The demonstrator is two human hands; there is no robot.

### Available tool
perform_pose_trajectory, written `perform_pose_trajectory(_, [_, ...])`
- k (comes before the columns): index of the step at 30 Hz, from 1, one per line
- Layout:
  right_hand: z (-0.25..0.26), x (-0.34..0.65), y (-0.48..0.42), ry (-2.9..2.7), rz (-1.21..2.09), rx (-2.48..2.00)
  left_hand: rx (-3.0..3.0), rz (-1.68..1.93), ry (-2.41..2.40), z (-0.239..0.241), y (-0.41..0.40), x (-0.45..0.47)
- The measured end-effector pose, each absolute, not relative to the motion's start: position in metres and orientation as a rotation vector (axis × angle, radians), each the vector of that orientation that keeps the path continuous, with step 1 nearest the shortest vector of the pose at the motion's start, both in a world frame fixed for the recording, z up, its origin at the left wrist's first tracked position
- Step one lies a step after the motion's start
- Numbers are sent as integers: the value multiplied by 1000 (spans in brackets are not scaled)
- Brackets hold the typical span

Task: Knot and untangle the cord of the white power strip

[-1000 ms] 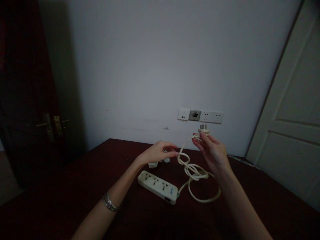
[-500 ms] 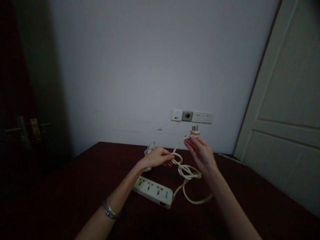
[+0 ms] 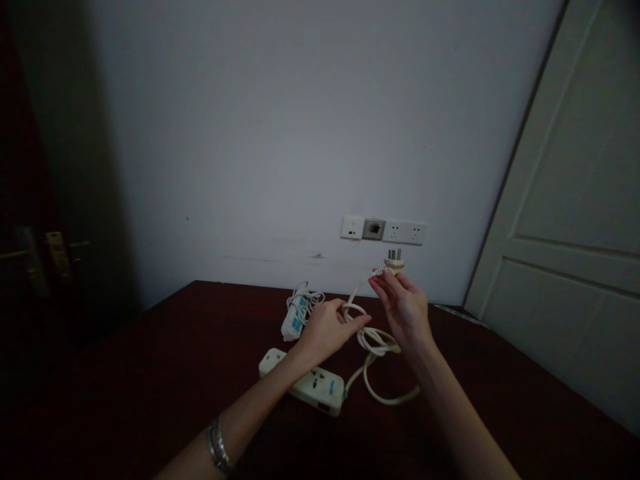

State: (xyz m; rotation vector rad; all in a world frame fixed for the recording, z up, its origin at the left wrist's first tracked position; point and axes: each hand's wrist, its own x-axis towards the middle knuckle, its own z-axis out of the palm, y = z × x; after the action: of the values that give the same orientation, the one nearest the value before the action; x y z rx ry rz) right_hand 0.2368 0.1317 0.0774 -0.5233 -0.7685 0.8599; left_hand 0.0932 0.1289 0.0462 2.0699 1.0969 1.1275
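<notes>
A cream power strip (image 3: pixel 320 387) lies on the dark red table (image 3: pixel 150 373), partly hidden by my left forearm. Its cream cable (image 3: pixel 380 373) runs in tangled loops up to a three-pin plug (image 3: pixel 394 260). My right hand (image 3: pixel 403 307) is raised and pinches the cable just below the plug, pins pointing up. My left hand (image 3: pixel 327 330) is closed on a loop of the cable in the knotted part, a little lower and to the left. A bracelet sits on my left wrist.
A second white power strip with its cord wound round it (image 3: pixel 299 312) lies further back on the table. A row of wall sockets (image 3: pixel 384 231) is on the white wall just above the plug. A cream door (image 3: pixel 575 220) stands at right, a dark door at left.
My left hand has shifted right and forward onto the cable loop, now covering part of the power strip. My right hand with the plug has barely moved. The view turned slightly.
</notes>
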Motion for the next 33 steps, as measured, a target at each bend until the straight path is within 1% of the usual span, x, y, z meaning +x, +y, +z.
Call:
perform_pose_trajectory(11, [82,228,122,-861,874,-536,2141,1333,1088,38,136,96])
perform_pose_trajectory(18, [88,240,120,-898,802,-535,1601,1407,800,35,137,105])
perform_pose_trajectory(21, [90,245,120,-911,820,-539,1516,1426,743,36,136,106])
perform_pose_trajectory(26, [93,250,120,-958,845,-576,1524,1463,762,38,133,103])
perform_pose_trajectory(33, [91,252,123,-1009,751,-590,1695,1497,857,43,131,97])
